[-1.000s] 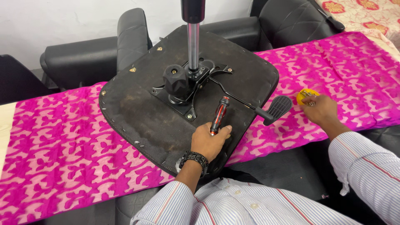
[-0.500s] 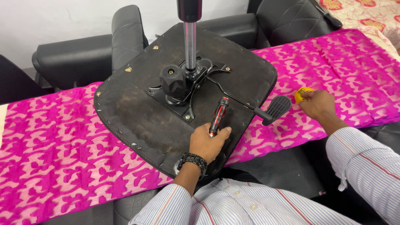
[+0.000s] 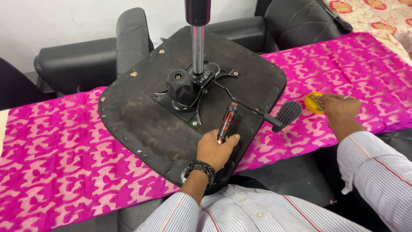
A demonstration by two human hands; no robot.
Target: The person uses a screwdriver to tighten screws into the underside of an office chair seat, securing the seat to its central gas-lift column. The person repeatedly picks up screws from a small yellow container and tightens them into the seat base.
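Pink patterned cloth (image 3: 64,150) carries an upturned black chair seat (image 3: 146,124); left hand (image 3: 216,150) grips a red-black screwdriver (image 3: 226,122), right hand (image 3: 341,111) pinches into a small yellow dish (image 3: 312,102).

Your tabletop (image 3: 25,112) lies under a pink patterned cloth (image 3: 64,163); on that cloth you have the upturned black chair seat (image 3: 150,124) resting tilted; a small yellow dish (image 3: 312,102) sits right of it.

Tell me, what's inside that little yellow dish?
The yellow dish holds small metal pieces, probably screws. The right hand reaches into it and covers part of it, so the rest is hidden.
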